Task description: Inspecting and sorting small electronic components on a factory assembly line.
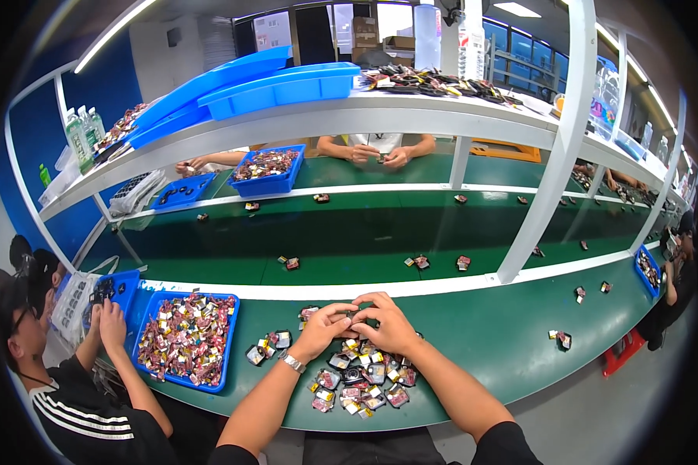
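Head: left hand (324,328), right hand (388,324) half-curled around small part (352,315)

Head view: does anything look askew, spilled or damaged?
On the shelf, the blue trays look askew: one slants behind another instead of nesting. The heap of parts on the bench shows no clear damage.

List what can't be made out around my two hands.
All in the head view:
- What lies between the bare left hand and bare right hand: covered mostly by both.
- Heap of small black-rimmed pieces: lower ones, covered by upper ones.
- Blue rectangular plastic bin at its left: bottom, buried under red-and-white parts.
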Motion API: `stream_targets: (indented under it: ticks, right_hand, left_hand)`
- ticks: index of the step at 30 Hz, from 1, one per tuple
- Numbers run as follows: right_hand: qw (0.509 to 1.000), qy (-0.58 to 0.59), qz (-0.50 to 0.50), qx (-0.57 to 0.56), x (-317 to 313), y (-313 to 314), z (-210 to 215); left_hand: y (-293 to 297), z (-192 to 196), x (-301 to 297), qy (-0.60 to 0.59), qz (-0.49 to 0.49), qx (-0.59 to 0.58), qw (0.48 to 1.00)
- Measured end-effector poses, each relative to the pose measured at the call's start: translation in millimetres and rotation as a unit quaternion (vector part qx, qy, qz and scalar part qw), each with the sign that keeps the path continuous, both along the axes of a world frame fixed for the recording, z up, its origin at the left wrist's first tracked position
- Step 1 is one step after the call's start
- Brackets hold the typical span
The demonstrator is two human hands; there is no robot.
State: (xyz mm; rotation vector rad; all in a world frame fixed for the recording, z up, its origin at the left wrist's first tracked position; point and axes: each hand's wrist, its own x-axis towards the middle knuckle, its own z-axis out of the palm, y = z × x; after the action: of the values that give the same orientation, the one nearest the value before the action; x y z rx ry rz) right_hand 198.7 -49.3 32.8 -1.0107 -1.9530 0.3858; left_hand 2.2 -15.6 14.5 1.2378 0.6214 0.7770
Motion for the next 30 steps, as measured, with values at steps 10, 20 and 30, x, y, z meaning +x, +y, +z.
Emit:
stream_targets:
  ticks: [10,20,30]
  right_hand:
    - [0.995,0.023,-0.065,0.078,-14,-4,-2]
    - [0.995,0.038,-0.066,0.063,-16,-3,-12]
    - [0.996,0.000,-0.049,0.079,-17,-7,8]
  left_hand:
    - [5,-10,-2,-0.070,-0.005,-0.021,0.997]
    - [6,-12,-2,-0.079,0.005,-0.037,0.996]
    - [7,-17,-5,-0.127,0.006,-0.026,0.992]
